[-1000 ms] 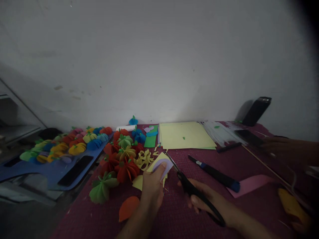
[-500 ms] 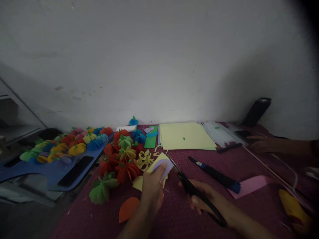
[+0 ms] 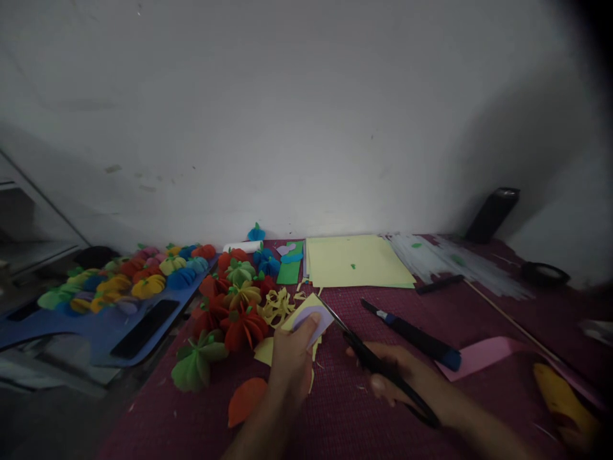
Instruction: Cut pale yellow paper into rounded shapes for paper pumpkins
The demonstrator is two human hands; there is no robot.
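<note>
My left hand [image 3: 293, 358] pinches a piece of yellow paper [image 3: 313, 301] with a rounded purple paper shape [image 3: 306, 314] lying on top, the thumb pressing on the purple. In my right hand [image 3: 397, 370] is a pair of black-handled scissors [image 3: 378, 364], fingers through the handles. The blades meet the right edge of the yellow paper and look nearly closed. Curly yellow paper offcuts [image 3: 276, 308] lie just beyond my left hand. An orange paper piece [image 3: 246, 399] rests beside my left wrist.
Red and green paper pumpkins [image 3: 244, 326] crowd the left side; more sit on a blue board [image 3: 96, 345] with a dark phone [image 3: 145, 329]. A stack of yellow sheets [image 3: 359, 259] lies by the wall. A utility knife [image 3: 421, 342], pink strip [image 3: 483, 358] and black tape roll [image 3: 544, 275] are rightward.
Another person's hand at the far right has gone from view, along with the dark phone and cable there. The scissors have shifted only slightly, their blades closer together.
</note>
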